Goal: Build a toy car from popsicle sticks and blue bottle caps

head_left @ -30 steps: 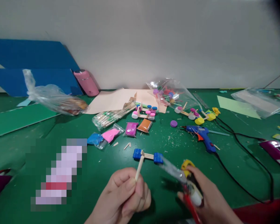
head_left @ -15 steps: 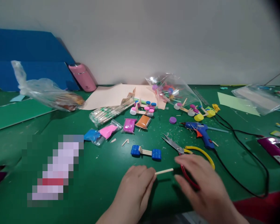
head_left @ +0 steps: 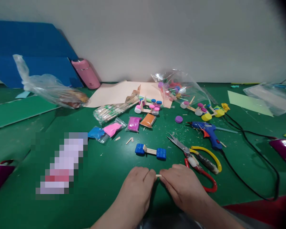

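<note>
Both hands are close together at the bottom centre, left hand (head_left: 138, 183) and right hand (head_left: 182, 184) pinching opposite ends of one short wooden stick (head_left: 158, 175), so only a bit of pale wood shows in the gap between them. Just above that on the green table (head_left: 105, 184) is a little piece with two blue blocks (head_left: 150, 151) joined by wooden sticks. Scissors (head_left: 192, 156), one handle yellow and one red, lie open to the right of it, with a blue glue gun (head_left: 208, 132) above those.

As for writing: the pink tumbler (head_left: 87, 74), upper left, has a tiny mark near its base, too small to read. There's a white marking on the purple power strip (head_left: 284, 149) at the right edge too, but I can't make it out. Lower left is a pixelated patch, no clue what's under it.

Containers: small clear packets mid-frame hold blue (head_left: 96, 133), pink (head_left: 112, 129), magenta (head_left: 134, 124) and orange (head_left: 148, 120) stuff. Behind them a clear pack (head_left: 115, 109) is full of thin wooden sticks. Upper centre, a see-through bag (head_left: 178, 86) has multicoloured bits inside, and the knotted plastic bag (head_left: 43, 84) at left holds something brown.
</note>
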A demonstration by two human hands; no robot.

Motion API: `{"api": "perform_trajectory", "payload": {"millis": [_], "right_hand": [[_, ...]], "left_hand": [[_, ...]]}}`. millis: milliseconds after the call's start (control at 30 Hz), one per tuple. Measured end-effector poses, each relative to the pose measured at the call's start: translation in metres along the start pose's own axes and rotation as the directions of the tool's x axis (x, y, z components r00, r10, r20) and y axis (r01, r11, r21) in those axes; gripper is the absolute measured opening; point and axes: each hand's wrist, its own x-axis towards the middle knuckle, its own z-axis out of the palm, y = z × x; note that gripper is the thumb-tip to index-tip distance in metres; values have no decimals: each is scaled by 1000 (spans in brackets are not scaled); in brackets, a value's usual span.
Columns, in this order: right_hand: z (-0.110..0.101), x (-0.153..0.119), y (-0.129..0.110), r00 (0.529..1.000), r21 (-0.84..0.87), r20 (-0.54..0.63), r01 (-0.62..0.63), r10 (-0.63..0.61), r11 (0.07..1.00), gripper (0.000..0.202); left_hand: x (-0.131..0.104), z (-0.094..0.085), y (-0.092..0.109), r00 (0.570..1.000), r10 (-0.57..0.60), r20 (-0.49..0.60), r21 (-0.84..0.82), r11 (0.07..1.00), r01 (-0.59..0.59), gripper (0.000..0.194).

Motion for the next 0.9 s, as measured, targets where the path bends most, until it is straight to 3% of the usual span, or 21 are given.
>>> {"api": "perform_trajectory", "payload": {"millis": [200, 567, 700, 800, 900], "right_hand": [[12, 0, -2, 998, 16, -63, -30, 31, 999, 34], [28, 1, -6, 982, 6, -168, -90, 90, 996, 36], [28, 3, -10, 970, 76, -197, -132, 145, 988, 36], [19, 6, -10, 976, 184, -114, -161, 184, 970, 34], [2, 7, -7, 986, 276, 63, -164, 153, 947, 34]], "left_hand": [[-4, 10, -1, 997, -72, 6, -6, 997, 72, 23], [-7, 22, -1, 980, -135, -144, -66, 990, 127, 22], [-6, 21, 2, 965, -180, -192, -116, 980, 160, 25], [-5, 16, 0, 972, -170, -165, -157, 977, 144, 27], [-3, 9, -6, 978, -175, -111, -219, 964, 148, 29]]}}
